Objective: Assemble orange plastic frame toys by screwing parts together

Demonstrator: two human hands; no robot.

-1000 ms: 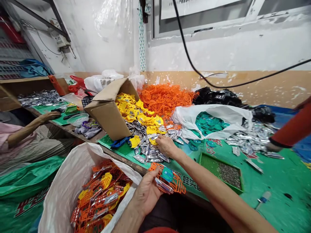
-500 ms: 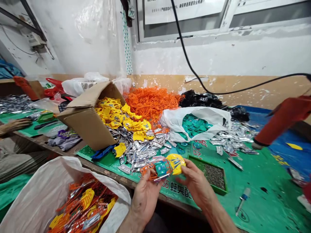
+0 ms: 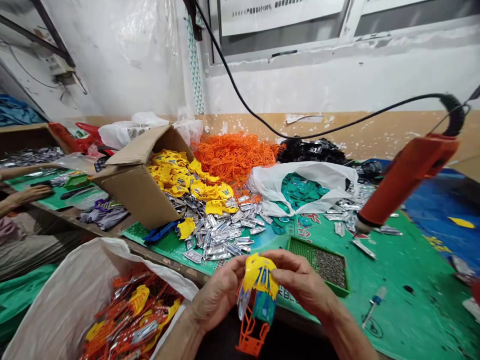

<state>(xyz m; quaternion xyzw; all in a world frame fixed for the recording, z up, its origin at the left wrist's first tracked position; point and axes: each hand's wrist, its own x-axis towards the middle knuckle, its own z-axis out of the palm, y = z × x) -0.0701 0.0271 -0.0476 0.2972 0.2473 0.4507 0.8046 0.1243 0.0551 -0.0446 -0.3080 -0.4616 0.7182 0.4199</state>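
Note:
Both my hands meet low in the middle of the view, gripping one small plastic assembly (image 3: 258,300): a yellow piece on top, a teal piece below it and an orange lattice frame hanging down. My left hand (image 3: 216,294) holds its left side, fingers curled. My right hand (image 3: 303,283) pinches the yellow piece from the right. Behind them lies a heap of silver foil pieces (image 3: 221,232) and yellow pieces (image 3: 189,182) spilling from a tipped cardboard box (image 3: 135,186).
A white bag (image 3: 75,295) of finished orange-and-yellow assemblies stands at lower left. An orange lattice pile (image 3: 234,155), a bag of teal pieces (image 3: 303,190), a green tray of screws (image 3: 326,262) and a hanging orange power screwdriver (image 3: 403,175) lie around. Another person's hand (image 3: 28,195) rests at far left.
My right hand picked a yellow piece from the heap and brought it to the assembly in my left hand. Both hands drew nearer and turned the assembly upright.

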